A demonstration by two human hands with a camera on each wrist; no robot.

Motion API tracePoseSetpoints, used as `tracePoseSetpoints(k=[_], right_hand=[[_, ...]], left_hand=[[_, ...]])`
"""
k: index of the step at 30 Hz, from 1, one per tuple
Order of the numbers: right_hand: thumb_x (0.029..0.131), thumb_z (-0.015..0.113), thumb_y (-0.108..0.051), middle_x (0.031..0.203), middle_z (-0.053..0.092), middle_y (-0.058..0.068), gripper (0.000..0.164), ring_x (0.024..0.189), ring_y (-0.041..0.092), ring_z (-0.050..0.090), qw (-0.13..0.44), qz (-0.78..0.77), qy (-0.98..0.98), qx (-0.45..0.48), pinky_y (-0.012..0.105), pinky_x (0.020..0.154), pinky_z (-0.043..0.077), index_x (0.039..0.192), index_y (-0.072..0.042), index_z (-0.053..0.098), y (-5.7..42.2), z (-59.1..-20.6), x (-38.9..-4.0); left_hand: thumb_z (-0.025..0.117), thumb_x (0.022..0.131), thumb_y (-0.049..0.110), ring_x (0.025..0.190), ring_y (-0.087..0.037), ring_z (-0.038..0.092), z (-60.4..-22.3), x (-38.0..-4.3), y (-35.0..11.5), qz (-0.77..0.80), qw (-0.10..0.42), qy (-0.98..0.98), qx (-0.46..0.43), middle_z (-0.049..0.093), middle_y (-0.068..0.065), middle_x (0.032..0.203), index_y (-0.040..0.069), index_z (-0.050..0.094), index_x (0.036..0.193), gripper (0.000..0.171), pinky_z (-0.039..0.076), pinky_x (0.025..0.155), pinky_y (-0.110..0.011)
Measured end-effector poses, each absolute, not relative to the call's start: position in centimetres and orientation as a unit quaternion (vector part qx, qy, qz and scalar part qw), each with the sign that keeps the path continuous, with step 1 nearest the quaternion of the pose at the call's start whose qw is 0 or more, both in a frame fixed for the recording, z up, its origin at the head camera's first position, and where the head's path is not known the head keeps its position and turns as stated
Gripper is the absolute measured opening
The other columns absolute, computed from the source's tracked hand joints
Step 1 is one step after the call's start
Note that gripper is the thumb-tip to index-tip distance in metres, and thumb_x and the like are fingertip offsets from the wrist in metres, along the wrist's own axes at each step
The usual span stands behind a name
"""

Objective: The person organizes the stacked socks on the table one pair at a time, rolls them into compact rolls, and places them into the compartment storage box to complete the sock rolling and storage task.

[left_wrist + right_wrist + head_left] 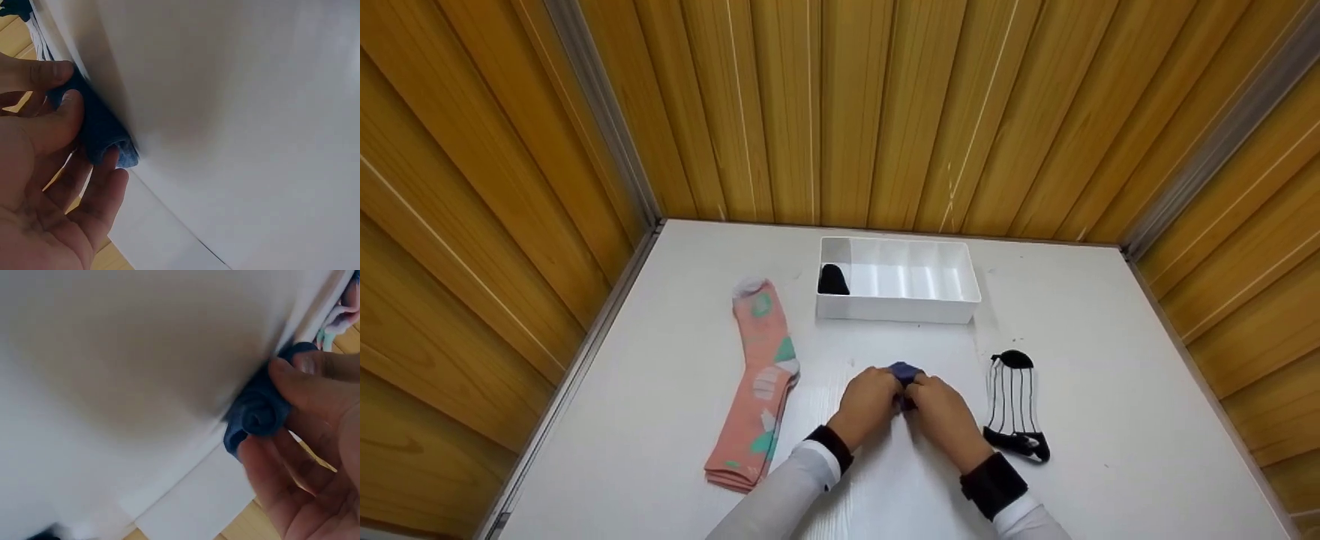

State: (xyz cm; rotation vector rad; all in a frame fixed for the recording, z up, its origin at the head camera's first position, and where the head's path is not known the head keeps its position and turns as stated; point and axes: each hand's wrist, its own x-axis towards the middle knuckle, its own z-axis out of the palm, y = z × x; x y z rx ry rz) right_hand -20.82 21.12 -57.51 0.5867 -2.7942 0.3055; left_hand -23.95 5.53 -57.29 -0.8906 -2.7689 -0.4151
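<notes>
A dark blue sock, rolled into a small bundle, is held between both hands low over the table's middle. My left hand grips one end of it, thumb on top. At the other end my right hand pinches the roll. The right wrist view shows the spiral end of the sock, with a loose flap below it near the fingertips. In the left wrist view, fingers of the left hand reach under the open end of the sock.
A pink sock pair with green and white patches lies flat on the left. White-and-black striped socks lie on the right. Behind the hands stands a white divided box, a black sock in its leftmost compartment. Wood-patterned walls enclose the table.
</notes>
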Motion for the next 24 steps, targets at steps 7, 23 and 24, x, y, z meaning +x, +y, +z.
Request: tracePoseSetpoints(k=[7, 23, 24], right_hand=[[0.075, 0.085, -0.010, 0.086, 0.071, 0.001, 0.011, 0.082, 0.024, 0.069, 0.097, 0.170, -0.956, 0.219, 0.040, 0.076, 0.055, 0.082, -0.012, 0.077, 21.7, -57.3, -22.0], [0.073, 0.088, -0.010, 0.088, 0.065, 0.002, 0.018, 0.078, 0.023, 0.060, 0.132, 0.107, -0.966, 0.195, 0.038, 0.063, 0.053, 0.082, -0.012, 0.072, 21.7, -57.3, -21.4], [0.073, 0.088, -0.010, 0.088, 0.066, 0.002, 0.017, 0.078, 0.023, 0.060, 0.132, 0.111, -0.965, 0.196, 0.038, 0.064, 0.053, 0.082, -0.012, 0.073, 21.6, -57.3, -21.5]], left_hand=[[0.079, 0.083, 0.017, 0.078, -0.018, 0.065, -57.2, -23.6, 5.5, -0.080, 0.139, -0.943, -0.292, 0.072, 0.003, 0.089, 0.021, 0.078, 0.084, 0.004, 0.055, 0.066, -0.030], [0.086, 0.077, 0.029, 0.081, -0.020, 0.067, -57.2, -24.1, 5.6, -0.085, 0.102, -0.957, -0.259, 0.075, 0.005, 0.088, 0.023, 0.080, 0.084, 0.011, 0.053, 0.075, -0.039], [0.085, 0.077, 0.029, 0.081, -0.020, 0.067, -57.1, -24.1, 5.6, -0.078, 0.102, -0.958, -0.258, 0.075, 0.005, 0.088, 0.023, 0.080, 0.085, 0.012, 0.053, 0.076, -0.039]])
